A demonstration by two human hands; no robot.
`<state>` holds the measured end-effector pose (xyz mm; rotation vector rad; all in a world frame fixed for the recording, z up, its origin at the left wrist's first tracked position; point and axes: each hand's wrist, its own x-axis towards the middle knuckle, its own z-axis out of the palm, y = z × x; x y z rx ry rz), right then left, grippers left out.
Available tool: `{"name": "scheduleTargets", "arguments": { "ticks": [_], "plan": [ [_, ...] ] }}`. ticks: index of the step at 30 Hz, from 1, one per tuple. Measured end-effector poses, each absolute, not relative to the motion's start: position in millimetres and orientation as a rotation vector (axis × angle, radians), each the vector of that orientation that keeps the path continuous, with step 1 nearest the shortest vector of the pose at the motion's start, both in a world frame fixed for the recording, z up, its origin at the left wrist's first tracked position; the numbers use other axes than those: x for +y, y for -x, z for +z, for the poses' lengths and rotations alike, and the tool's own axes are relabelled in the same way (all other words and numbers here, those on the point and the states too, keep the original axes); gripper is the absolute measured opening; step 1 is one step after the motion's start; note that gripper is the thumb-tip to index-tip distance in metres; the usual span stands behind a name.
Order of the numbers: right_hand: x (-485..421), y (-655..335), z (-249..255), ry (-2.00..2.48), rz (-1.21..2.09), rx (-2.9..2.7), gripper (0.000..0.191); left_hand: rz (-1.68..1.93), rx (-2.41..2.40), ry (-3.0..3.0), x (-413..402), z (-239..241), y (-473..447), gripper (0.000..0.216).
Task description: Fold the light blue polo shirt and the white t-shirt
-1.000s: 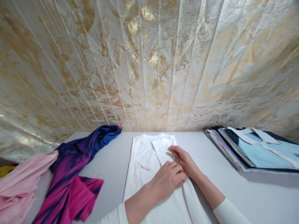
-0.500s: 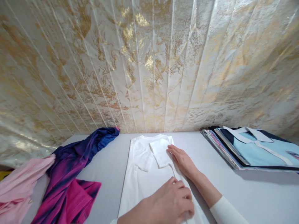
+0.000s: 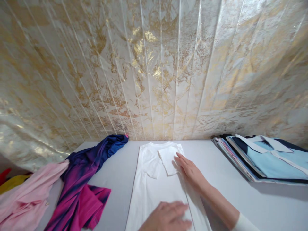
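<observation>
A white t-shirt [image 3: 154, 189] lies flat on the grey table [image 3: 120, 173], its sides and sleeves folded inward into a long strip. My right hand [image 3: 190, 170] rests flat on the shirt's right edge beside the folded sleeve, fingers together and extended. My left hand [image 3: 168, 216] presses palm-down on the lower middle of the shirt at the bottom of the view, fingers spread. Neither hand grips anything.
A blue-to-magenta garment [image 3: 81, 179] and a pink garment [image 3: 26, 199] lie crumpled at the left, with yellow and red cloth at the far left edge. A stack of folded clothes [image 3: 264, 158], light blue on top, sits at the right. A gold-patterned curtain [image 3: 154, 70] hangs behind.
My left hand has slid down the shirt toward me, from beside my right hand to the lower part. My right hand stayed near the folded sleeve.
</observation>
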<state>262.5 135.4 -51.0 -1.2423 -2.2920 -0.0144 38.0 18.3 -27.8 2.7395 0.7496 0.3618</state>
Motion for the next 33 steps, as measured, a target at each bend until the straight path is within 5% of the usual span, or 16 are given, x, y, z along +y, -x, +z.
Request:
{"name": "scheduleTargets", "arguments": {
  "ticks": [5, 18, 33],
  "plan": [
    [93, -245, -70, 1.346, -0.073, -2.235, 0.052, 0.450, 1.583, -2.684, 34, -19, 23, 0.060],
    [167, -213, -29, 1.443, 0.059, -2.346, 0.050, 0.320, 1.735, -2.682, 103, -14, 43, 0.050],
    [25, -245, -19, 1.322, 0.177, -2.150, 0.048, 0.430, 1.523, -2.619, 22, -7, 15, 0.055]
  ]
}}
